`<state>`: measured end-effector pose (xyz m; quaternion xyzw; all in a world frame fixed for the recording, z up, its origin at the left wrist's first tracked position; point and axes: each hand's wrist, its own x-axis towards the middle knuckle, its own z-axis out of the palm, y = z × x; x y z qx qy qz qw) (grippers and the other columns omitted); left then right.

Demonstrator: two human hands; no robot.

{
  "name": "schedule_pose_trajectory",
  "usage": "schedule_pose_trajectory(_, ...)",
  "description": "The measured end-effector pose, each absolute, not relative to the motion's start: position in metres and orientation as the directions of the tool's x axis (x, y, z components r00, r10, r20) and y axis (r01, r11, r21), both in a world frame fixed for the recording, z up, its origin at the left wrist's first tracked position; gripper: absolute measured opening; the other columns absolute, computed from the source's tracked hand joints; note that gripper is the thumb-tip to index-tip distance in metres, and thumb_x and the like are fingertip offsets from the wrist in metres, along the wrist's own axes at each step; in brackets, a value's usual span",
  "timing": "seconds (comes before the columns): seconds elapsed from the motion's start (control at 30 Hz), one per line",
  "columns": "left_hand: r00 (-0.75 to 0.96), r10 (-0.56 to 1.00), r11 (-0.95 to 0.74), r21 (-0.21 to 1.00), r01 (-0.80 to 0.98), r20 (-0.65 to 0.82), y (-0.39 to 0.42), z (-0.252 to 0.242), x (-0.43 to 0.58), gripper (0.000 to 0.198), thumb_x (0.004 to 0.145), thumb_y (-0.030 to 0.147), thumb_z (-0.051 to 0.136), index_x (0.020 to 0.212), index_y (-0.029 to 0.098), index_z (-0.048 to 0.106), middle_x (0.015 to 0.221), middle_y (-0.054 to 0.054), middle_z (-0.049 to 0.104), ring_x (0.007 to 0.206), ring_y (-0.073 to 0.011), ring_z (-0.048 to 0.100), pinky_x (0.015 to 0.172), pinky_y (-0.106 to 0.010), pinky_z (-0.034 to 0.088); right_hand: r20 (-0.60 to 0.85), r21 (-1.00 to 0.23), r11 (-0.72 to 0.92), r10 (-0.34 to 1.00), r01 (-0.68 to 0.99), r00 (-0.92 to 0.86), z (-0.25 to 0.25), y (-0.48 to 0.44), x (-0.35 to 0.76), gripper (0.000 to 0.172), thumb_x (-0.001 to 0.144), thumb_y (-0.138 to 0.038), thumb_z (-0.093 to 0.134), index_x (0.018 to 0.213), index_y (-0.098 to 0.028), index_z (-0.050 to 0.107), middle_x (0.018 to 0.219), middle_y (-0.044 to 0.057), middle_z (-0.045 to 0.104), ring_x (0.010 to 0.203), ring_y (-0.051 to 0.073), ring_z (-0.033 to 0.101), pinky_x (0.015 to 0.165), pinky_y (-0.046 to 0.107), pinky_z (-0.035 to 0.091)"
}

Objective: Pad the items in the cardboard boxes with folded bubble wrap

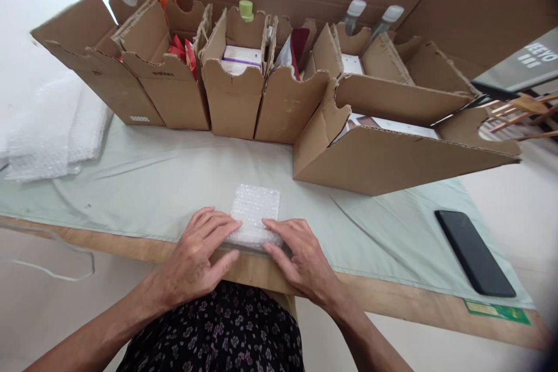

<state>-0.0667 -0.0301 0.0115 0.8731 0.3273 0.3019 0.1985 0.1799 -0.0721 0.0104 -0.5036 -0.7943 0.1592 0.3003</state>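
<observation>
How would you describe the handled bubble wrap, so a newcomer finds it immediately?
Find the cardboard boxes on the green cloth. On their near side, the left hand and right hand touch a small, squarish bubble-wrap piece; the other bubble wrap, far left, is a larger, untouched pile.

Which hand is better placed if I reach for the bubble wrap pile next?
Likely your left hand: the bubble wrap pile lies on that side, and your right hand would have to reach across. Both touch the small bubble-wrap bundle.
</observation>
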Motion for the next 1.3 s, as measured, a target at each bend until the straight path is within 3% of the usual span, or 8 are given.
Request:
schedule_pose_trajectory(0.17, 0.504, 0.785, -0.619, 0.482, 0.620, 0.359, -0.004, 0.003, -0.052, 0.022, 0.100, 0.022, 0.056, 0.120, 0.019, 0.064, 0.096, -0.007, 0.073, 0.091, -0.0247, 0.064, 0.087, -0.044, 0.052, 0.426, -0.400, 0.410, 0.875, 0.820, -0.230, 0.014, -0.067, 0.182, 0.030, 0.104, -0.032, 0.055, 0.129, -0.017, 0.061, 0.121, 0.014, 0.072, 0.104, 0.027, 0.066, 0.087, 0.045, 0.050)
schedule_pose_trajectory(0.37, 0.348, 0.865, -0.499, 0.548, 0.672, 0.361, -0.002, 0.007, -0.053, 0.029, 0.098, 0.032, 0.058, 0.121, 0.017, 0.067, 0.104, -0.011, 0.071, 0.097, -0.0295, 0.065, 0.087, -0.048, 0.052, 0.360, -0.192, 0.479, 0.846, 0.856, -0.393, 0.011, -0.055, 0.179, 0.025, 0.097, -0.018, 0.059, 0.121, -0.017, 0.066, 0.128, 0.016, 0.070, 0.109, 0.031, 0.065, 0.086, 0.045, 0.049)
schedule_pose_trajectory(0.5, 0.114, 0.993, -0.018, 0.943, 0.332, -0.021, -0.032, 0.019, -0.062, 0.037, 0.093, 0.043, 0.066, 0.123, 0.020, 0.067, 0.111, -0.009, 0.072, 0.102, -0.0256, 0.069, 0.089, -0.040, 0.055, 0.400, -0.392, 0.374, 0.892, 0.840, -0.211, 0.006, -0.042, 0.180, 0.021, 0.100, -0.017, 0.055, 0.117, -0.019, 0.067, 0.111, 0.010, 0.078, 0.094, 0.026, 0.070, 0.079, 0.039, 0.049)
schedule_pose_trajectory(0.57, 0.174, 0.945, 0.267, 0.961, 0.074, -0.276, -0.043, 0.022, -0.060, 0.047, 0.088, 0.046, 0.074, 0.126, 0.020, 0.066, 0.119, -0.012, 0.073, 0.111, -0.0279, 0.068, 0.095, -0.042, 0.055, 0.366, -0.537, 0.322, 0.922, 0.780, -0.129, 0.010, -0.046, 0.176, 0.019, 0.102, -0.021, 0.055, 0.116, -0.020, 0.068, 0.108, 0.007, 0.079, 0.094, 0.024, 0.071, 0.081, 0.038, 0.050)
schedule_pose_trajectory(0.67, 0.351, 0.861, 0.460, 0.857, -0.230, -0.368, -0.045, 0.025, -0.047, 0.056, 0.080, 0.043, 0.084, 0.127, 0.019, 0.066, 0.126, -0.013, 0.071, 0.122, -0.0302, 0.064, 0.106, -0.045, 0.050, 0.274, -0.677, 0.284, 0.954, 0.679, -0.125, 0.022, -0.061, 0.166, 0.018, 0.101, -0.022, 0.056, 0.114, -0.023, 0.068, 0.106, 0.004, 0.079, 0.091, 0.021, 0.071, 0.083, 0.036, 0.050)
schedule_pose_trajectory(0.83, 0.357, 0.874, 0.460, 0.798, -0.389, -0.330, -0.039, 0.025, -0.032, 0.042, 0.075, 0.041, 0.089, 0.107, 0.020, 0.073, 0.104, -0.005, 0.074, 0.105, -0.0230, 0.065, 0.098, -0.036, 0.050, 0.173, -0.797, 0.211, 0.978, 0.567, -0.120, 0.035, -0.081, 0.166, 0.018, 0.097, -0.028, 0.060, 0.113, -0.025, 0.069, 0.110, 0.005, 0.075, 0.097, 0.022, 0.068, 0.088, 0.037, 0.050)
schedule_pose_trajectory(1.03, 0.404, 0.870, 0.422, 0.851, -0.312, -0.283, -0.048, 0.015, -0.026, 0.035, 0.078, 0.043, 0.087, 0.101, 0.022, 0.071, 0.091, 0.000, 0.067, 0.088, -0.0158, 0.059, 0.083, -0.026, 0.049, -0.107, -0.973, -0.080, 0.987, 0.217, -0.118, 0.035, -0.087, 0.181, 0.070, 0.083, -0.061, 0.073, 0.140, -0.024, 0.058, 0.135, 0.010, 0.066, 0.120, 0.027, 0.063, 0.101, 0.038, 0.052)
schedule_pose_trajectory(1.3, 0.532, 0.828, 0.361, 0.895, -0.263, -0.178, -0.048, -0.005, -0.016, 0.054, 0.083, 0.054, 0.080, 0.126, 0.026, 0.065, 0.108, -0.004, 0.070, 0.096, -0.0199, 0.063, 0.085, -0.028, 0.052, -0.047, -0.930, -0.004, 0.993, 0.368, -0.108, 0.083, -0.090, 0.195, 0.025, 0.097, -0.043, 0.060, 0.098, -0.021, 0.073, 0.085, 0.002, 0.071, 0.075, 0.017, 0.064, 0.069, 0.026, 0.050)
